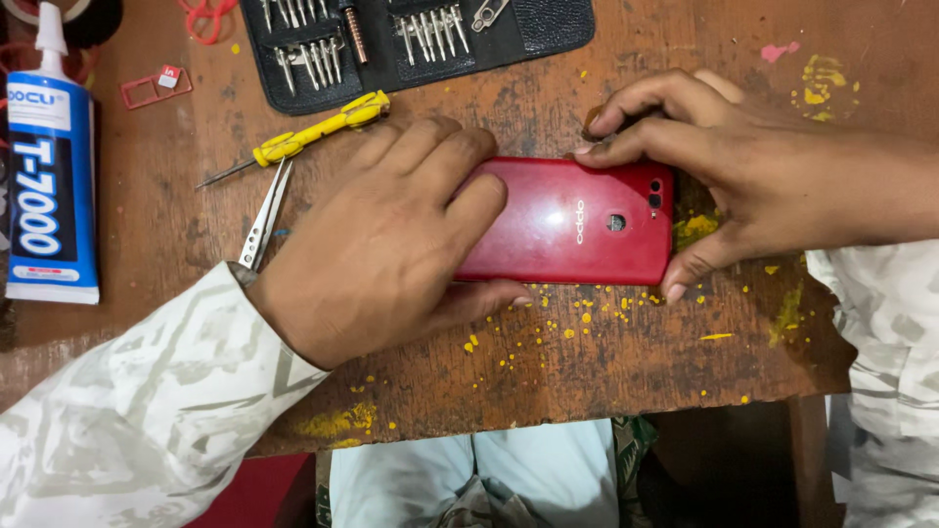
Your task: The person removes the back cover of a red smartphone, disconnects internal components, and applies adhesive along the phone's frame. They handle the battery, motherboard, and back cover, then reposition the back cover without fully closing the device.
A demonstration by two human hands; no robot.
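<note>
though face down, red phone [577, 230] between fingers [469, 191]

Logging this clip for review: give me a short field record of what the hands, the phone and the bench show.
surface: worn wooden table, yellow specks
main thing: red phone, back up, lying flat
left hand: palm pressing on the phone's left end
right hand: fingers gripping the camera end
nearby tools: yellow screwdriver, tweezers, black bit case
far left: blue and white glue tube
</note>
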